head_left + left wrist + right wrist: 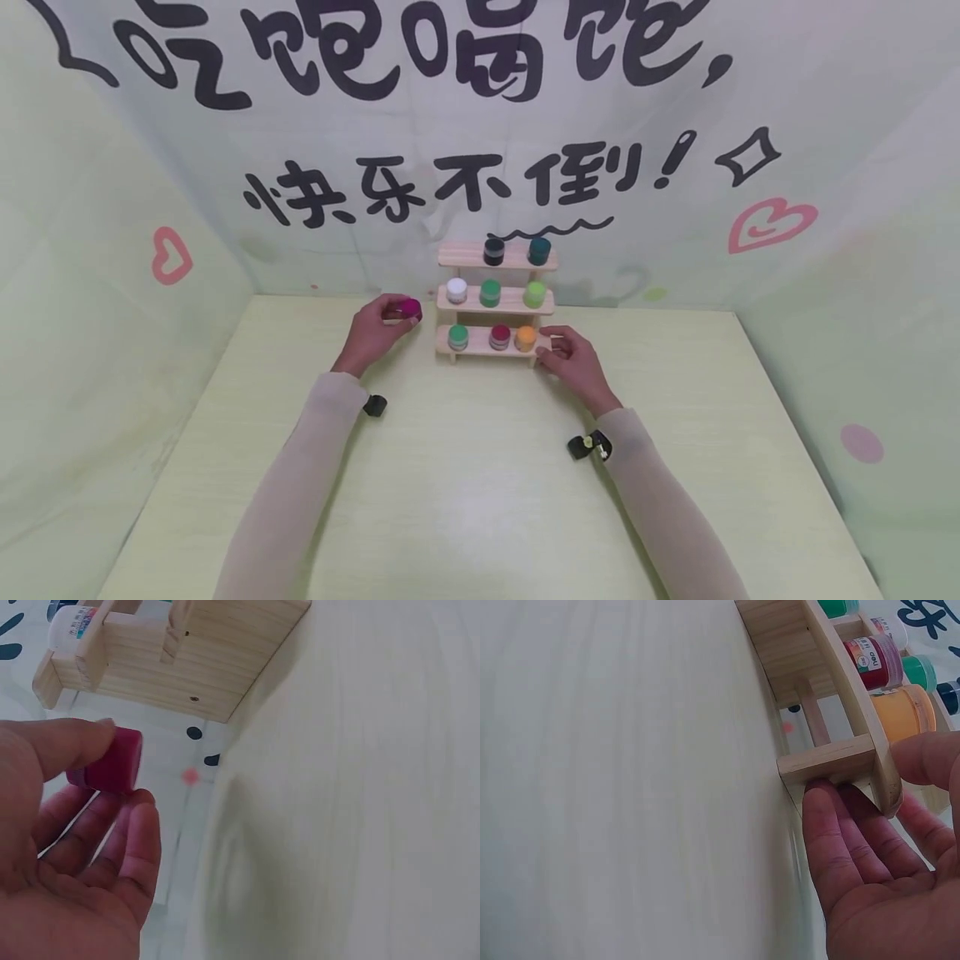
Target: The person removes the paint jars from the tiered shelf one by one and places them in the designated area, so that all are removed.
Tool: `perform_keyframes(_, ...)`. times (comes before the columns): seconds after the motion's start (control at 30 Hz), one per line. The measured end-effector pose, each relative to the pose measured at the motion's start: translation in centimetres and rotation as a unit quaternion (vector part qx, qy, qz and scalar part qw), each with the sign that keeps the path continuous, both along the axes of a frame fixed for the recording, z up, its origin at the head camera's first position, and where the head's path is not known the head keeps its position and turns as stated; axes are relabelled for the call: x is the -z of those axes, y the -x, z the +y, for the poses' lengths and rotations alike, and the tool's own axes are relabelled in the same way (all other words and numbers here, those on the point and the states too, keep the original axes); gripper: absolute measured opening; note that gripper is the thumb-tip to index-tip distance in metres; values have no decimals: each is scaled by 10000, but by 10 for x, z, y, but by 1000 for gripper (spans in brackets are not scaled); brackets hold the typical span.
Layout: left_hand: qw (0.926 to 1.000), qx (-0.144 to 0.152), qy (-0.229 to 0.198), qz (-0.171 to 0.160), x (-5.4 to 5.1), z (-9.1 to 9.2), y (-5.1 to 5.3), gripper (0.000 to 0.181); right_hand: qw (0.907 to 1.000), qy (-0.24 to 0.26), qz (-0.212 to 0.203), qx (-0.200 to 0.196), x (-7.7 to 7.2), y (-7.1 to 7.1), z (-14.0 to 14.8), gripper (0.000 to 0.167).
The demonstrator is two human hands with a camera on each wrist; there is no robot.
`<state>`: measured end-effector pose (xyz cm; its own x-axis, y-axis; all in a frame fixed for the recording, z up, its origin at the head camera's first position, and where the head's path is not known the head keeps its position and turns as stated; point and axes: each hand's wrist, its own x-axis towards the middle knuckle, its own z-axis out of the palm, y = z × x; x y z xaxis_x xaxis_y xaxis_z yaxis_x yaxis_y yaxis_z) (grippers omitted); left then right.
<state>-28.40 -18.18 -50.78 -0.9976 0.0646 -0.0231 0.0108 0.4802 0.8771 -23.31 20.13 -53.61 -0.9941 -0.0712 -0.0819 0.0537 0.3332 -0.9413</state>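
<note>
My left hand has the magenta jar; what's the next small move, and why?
Probably lift the magenta jar toward the left end of the top shelf: that spot looks bare, your left hand holds the jar beside the rack, and your right hand grips the rack's right end.

magenta jar (120, 762) near wooden rack (202, 664)

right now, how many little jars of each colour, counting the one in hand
black jar: 1
dark teal jar: 1
white jar: 1
green jars, lighter one included: 3
dark red jar: 1
orange jar: 1
magenta jar, in the left hand: 1
total: 9
</note>
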Motion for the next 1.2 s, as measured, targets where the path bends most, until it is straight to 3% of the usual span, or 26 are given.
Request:
perform_keyframes(0.4, 9989, -66, 185, -425, 22, -9, 2, 47, 9997, 194, -106, -84, 2, 2, -1, 42)
perform_keyframes(0.73, 9985, -98, 303, -454, 29, -13, -3, 46, 9996, 252, -140, -52, 1, 5, 1, 43)
perform_keyframes(0.97, 9981, -7, 135, -606, 34, -12, -10, 47, 9994, 255, -217, 24, 1, -1, 2, 42)
perform_keyframes(1.2, 9987, -59, 71, -503, 32, -13, -9, 45, 9990, 411, -184, 14, -1, 0, 1, 43)
